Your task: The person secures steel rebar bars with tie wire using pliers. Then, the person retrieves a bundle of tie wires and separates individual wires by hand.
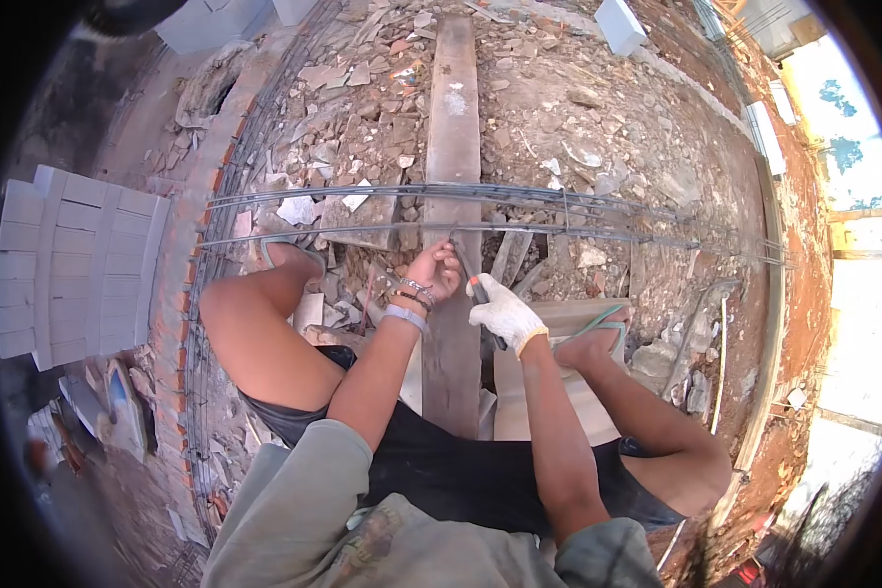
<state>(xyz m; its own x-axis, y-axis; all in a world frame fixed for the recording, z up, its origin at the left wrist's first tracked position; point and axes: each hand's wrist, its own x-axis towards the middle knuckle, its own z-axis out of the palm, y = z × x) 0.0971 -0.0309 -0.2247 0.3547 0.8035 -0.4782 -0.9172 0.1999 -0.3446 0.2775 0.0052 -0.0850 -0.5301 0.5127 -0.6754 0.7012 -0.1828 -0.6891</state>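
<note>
A person squats over a rubble-strewn building site, both hands working at a cage of steel bars (519,211) that runs crosswise just ahead of the fingers. The bare left hand (435,271), ringed by bracelets (414,294) at the wrist, is curled closed around a thin wire at the nearest bar. Just to its right, almost touching it, the gloved right hand (501,312) is closed on a small tool (484,306) with a red-tipped handle and a dark shaft; what kind of tool cannot be told. A long wooden plank (453,127) lies under both hands and stretches away beyond the bars. A sandalled foot (598,338) rests just right of the gloved hand. Far to the left of the hands stand stacked pale blocks (73,265) behind a low brick wall (181,284).
</note>
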